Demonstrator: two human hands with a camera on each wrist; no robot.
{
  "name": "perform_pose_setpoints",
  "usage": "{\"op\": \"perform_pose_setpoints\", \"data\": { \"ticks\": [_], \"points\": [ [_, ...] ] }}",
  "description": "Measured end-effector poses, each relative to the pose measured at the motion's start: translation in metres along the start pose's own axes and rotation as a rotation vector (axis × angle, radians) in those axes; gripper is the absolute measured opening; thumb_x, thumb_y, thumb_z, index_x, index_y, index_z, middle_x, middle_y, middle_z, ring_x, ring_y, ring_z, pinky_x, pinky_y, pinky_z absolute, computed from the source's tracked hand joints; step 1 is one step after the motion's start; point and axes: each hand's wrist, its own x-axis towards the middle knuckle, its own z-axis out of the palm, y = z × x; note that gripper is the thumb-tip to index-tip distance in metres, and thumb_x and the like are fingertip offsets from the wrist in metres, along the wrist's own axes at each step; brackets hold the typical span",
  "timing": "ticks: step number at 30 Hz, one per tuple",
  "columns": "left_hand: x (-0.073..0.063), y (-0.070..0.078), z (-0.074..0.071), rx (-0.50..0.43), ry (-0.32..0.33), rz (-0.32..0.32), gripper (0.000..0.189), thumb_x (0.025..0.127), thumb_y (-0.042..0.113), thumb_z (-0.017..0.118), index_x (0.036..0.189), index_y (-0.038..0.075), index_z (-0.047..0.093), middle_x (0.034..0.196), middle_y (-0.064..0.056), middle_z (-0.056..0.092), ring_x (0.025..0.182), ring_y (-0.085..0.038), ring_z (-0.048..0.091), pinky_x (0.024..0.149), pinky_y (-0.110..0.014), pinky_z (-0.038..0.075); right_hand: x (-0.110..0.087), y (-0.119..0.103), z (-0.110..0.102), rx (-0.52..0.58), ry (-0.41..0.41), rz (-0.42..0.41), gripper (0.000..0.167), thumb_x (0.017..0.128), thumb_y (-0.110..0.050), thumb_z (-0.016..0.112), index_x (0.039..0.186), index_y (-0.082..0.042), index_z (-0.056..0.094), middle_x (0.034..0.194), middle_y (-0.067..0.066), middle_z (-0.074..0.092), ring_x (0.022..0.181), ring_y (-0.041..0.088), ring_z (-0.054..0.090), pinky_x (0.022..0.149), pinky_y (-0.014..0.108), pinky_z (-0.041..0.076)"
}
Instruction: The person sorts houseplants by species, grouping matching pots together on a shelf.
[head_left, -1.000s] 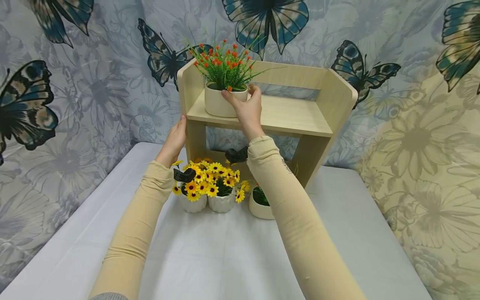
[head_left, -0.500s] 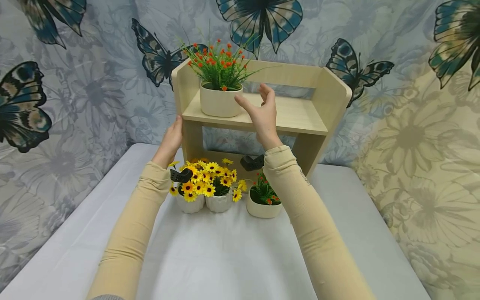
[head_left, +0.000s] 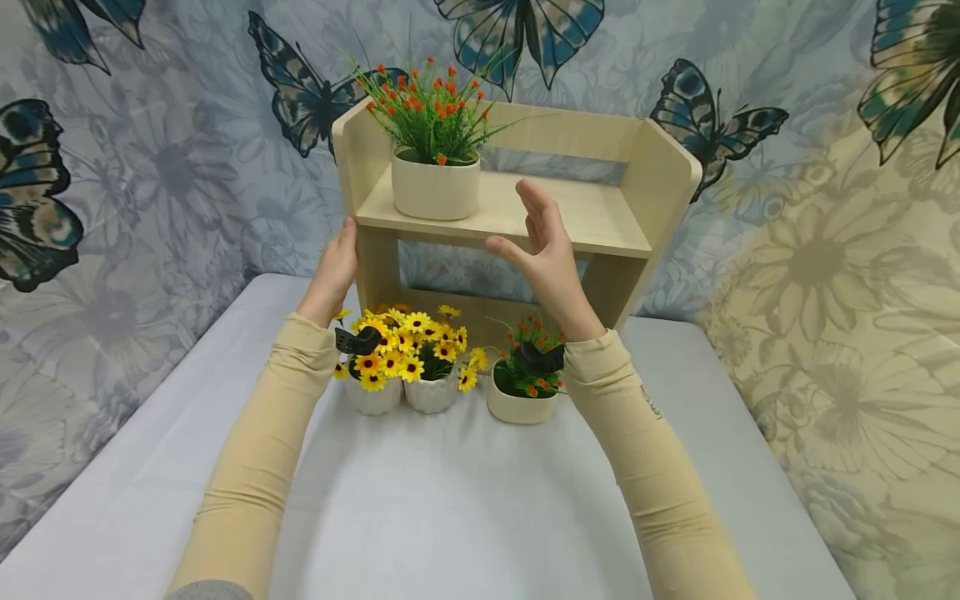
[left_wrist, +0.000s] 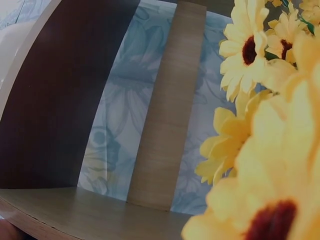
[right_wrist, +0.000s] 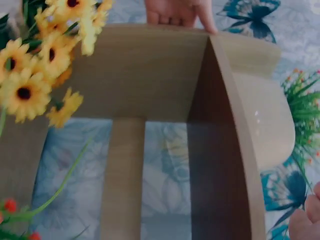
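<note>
My left hand (head_left: 332,271) rests against the outer left side of a light wooden two-tier shelf (head_left: 577,242); the right wrist view shows its fingers (right_wrist: 172,12) along that side panel. On the upper board, at the left, stands a white oval pot with grass and small red flowers (head_left: 435,187). My right hand (head_left: 551,267) hovers in front of the upper board, thumb and fingers spread, holding nothing. Below, a second red-flowered potted plant (head_left: 522,404) stands on the table, partly covered by the black wrist mount.
Two white pots of yellow daisy-like flowers (head_left: 405,354) stand side by side at the shelf's front left, close below my left wrist. A white cloth covers the table (head_left: 450,500). Behind hangs a butterfly-patterned backdrop (head_left: 187,167).
My right hand has let go of the red-flowered pot on the upper board and moved right and down, away from it. The left hand stays against the shelf side.
</note>
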Motion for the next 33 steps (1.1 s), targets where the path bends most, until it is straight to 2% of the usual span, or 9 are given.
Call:
{"op": "perform_pose_setpoints", "data": {
  "ticks": [5, 9, 17, 20, 28, 33],
  "points": [
    [0.0, -0.001, 0.0, -0.016, -0.003, -0.007, 0.072, 0.096, 0.055, 0.016, 0.149, 0.009, 0.004, 0.154, -0.006, 0.001, 0.138, -0.019, -0.001, 0.111, -0.034, 0.005, -0.021, 0.008, -0.012, -0.006, -0.004, 0.005, 0.082, 0.081, -0.024, 0.071, 0.143, 0.003, 0.024, 0.148, 0.011, 0.025, 0.136, 0.013, 0.02, 0.11, 0.032, 0.015],
    [-0.001, 0.0, 0.001, -0.026, 0.001, -0.005, 0.07, 0.096, 0.054, 0.016, 0.149, 0.009, 0.005, 0.154, -0.006, 0.001, 0.138, -0.019, 0.0, 0.111, -0.033, 0.005, -0.043, 0.019, -0.027, 0.022, 0.003, 0.031, 0.081, 0.08, -0.022, 0.071, 0.142, 0.004, 0.026, 0.147, 0.016, 0.026, 0.136, 0.017, 0.021, 0.11, 0.032, 0.016],
    [-0.001, 0.001, 0.002, -0.074, 0.004, 0.017, 0.065, 0.098, 0.05, 0.017, 0.15, 0.011, 0.007, 0.154, -0.004, 0.003, 0.138, -0.015, 0.002, 0.111, -0.031, 0.005, -0.089, 0.055, -0.061, 0.106, -0.006, 0.068, 0.077, 0.08, -0.014, 0.073, 0.142, -0.002, 0.029, 0.148, 0.014, 0.026, 0.136, 0.02, 0.02, 0.11, 0.033, 0.014],
    [-0.001, 0.001, 0.002, -0.078, 0.001, 0.006, 0.067, 0.098, 0.051, 0.017, 0.15, 0.011, 0.006, 0.154, -0.004, 0.002, 0.138, -0.015, 0.001, 0.111, -0.031, 0.005, -0.105, 0.061, -0.069, 0.127, 0.0, 0.077, 0.078, 0.08, -0.012, 0.072, 0.143, -0.001, 0.028, 0.148, 0.015, 0.025, 0.137, 0.022, 0.019, 0.11, 0.034, 0.014],
    [0.002, -0.001, 0.002, -0.091, 0.024, 0.015, 0.065, 0.099, 0.049, 0.018, 0.15, 0.01, 0.01, 0.154, -0.004, 0.008, 0.138, -0.014, 0.006, 0.11, -0.029, 0.008, -0.142, 0.067, -0.078, 0.164, 0.025, 0.116, 0.081, 0.079, -0.011, 0.072, 0.143, 0.004, 0.025, 0.148, 0.022, 0.02, 0.137, 0.026, 0.017, 0.11, 0.032, 0.014],
    [0.004, -0.002, 0.003, -0.114, 0.025, 0.017, 0.063, 0.098, 0.05, 0.019, 0.15, 0.014, 0.012, 0.154, -0.002, 0.011, 0.137, -0.013, 0.008, 0.11, -0.029, 0.009, -0.162, 0.075, -0.078, 0.183, 0.046, 0.148, 0.076, 0.082, -0.008, 0.07, 0.142, 0.005, 0.025, 0.147, 0.024, 0.021, 0.137, 0.026, 0.017, 0.109, 0.031, 0.016]
  ]
}}
